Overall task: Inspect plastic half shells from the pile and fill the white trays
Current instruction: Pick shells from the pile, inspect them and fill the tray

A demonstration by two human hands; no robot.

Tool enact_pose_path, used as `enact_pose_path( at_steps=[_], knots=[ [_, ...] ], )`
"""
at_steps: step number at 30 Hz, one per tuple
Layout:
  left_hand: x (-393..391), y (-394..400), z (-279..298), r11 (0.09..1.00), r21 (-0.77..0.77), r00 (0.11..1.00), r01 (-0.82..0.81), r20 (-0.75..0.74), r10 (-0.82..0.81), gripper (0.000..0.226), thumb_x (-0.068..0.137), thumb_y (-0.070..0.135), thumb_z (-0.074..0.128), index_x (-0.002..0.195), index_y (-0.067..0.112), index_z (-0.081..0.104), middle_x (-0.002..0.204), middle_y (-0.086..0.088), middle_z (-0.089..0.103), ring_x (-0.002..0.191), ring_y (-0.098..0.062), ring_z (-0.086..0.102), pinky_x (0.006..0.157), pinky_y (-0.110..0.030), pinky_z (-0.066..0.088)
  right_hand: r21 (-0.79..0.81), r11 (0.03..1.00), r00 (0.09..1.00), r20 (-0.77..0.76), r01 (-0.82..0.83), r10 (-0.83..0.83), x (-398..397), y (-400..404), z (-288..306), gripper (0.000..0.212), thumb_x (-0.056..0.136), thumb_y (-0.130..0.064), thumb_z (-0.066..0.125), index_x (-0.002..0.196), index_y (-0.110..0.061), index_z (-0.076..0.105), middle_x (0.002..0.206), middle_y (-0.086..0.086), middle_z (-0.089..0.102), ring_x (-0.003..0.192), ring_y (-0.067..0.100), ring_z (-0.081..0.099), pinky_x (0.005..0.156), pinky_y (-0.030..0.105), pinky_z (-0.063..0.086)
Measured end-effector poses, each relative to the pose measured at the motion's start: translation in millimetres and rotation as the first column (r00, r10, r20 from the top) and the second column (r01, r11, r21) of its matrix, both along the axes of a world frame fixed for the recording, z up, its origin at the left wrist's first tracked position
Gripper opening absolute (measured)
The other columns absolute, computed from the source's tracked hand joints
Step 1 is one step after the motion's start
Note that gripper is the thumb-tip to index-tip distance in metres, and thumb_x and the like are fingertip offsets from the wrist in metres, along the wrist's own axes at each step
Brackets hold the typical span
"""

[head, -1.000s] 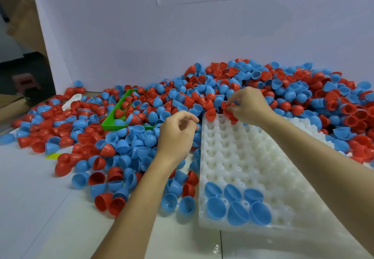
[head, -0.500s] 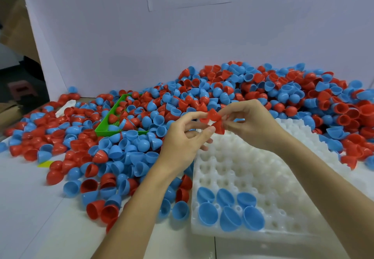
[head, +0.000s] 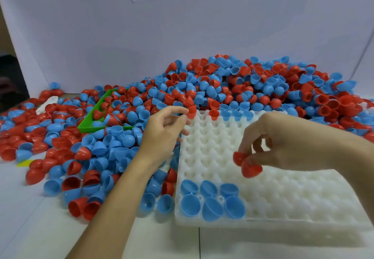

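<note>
Red half shells (head: 247,164) hung pinched in the right hand (head: 291,145) over the white tray (head: 283,194), while the left hand (head: 162,133) pinched another red shell (head: 191,111) at the pile's (head: 222,84) edge; a loose pinch could drop one outside a pocket.

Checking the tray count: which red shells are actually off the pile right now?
The two red shells pinched in the right hand over the white tray. The left hand only touches a red shell at the pile's edge.
</note>
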State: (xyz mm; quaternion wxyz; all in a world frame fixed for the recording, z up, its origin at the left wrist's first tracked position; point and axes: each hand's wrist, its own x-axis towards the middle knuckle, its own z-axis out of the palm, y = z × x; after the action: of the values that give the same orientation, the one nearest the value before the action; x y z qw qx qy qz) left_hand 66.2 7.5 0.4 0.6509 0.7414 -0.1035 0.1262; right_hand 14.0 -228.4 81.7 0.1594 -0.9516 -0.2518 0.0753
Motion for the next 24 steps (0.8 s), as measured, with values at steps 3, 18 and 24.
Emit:
enact_pose_path(
  at_steps=[3, 18, 24],
  knots=[
    [0.0, 1.6, 0.2, 1.0, 0.009, 1.0, -0.011, 0.006, 0.011, 0.024, 0.1, 0.009, 0.056, 0.098, 0.028, 0.071, 0.087, 0.003, 0.075, 0.072, -0.014, 0.07, 0.058, -0.021, 0.055, -0.091, 0.994, 0.995, -0.066, 0.065, -0.071, -21.6, 1.4, 3.1, 0.015, 0.08, -0.045, 0.078, 0.087, -0.056, 0.07, 0.086, -0.024, 0.067, 0.081, 0.0, 0.062, 0.071, 0.027, 0.057],
    [-1.4, 4.7, 0.1, 0.996, 0.07, 0.999, -0.052, 0.004, 0.051, 0.027, 0.1, 0.011, 0.055, 0.095, 0.032, 0.071, 0.088, 0.006, 0.075, 0.073, -0.012, 0.071, 0.059, -0.018, 0.054, -0.26, 0.957, 0.991, -0.016, 0.127, -0.136, -38.2, 13.2, -36.9, 0.016, 0.08, -0.04, 0.077, 0.094, -0.034, 0.073, 0.085, -0.014, 0.065, 0.074, 0.012, 0.065, 0.064, 0.024, 0.056],
    [-0.9, 5.2, 0.0, 0.996, 0.062, 0.998, -0.061, -0.016, 0.062, 0.025, 0.099, 0.01, 0.055, 0.095, 0.029, 0.071, 0.087, 0.006, 0.075, 0.073, -0.012, 0.071, 0.058, -0.017, 0.053, -0.252, 0.963, 0.994, -0.042, 0.09, -0.104, -26.0, 10.2, -43.5, 0.022, 0.072, -0.048, 0.076, 0.091, -0.038, 0.073, 0.076, -0.015, 0.065, 0.069, 0.014, 0.066, 0.063, 0.031, 0.061]
  ],
)
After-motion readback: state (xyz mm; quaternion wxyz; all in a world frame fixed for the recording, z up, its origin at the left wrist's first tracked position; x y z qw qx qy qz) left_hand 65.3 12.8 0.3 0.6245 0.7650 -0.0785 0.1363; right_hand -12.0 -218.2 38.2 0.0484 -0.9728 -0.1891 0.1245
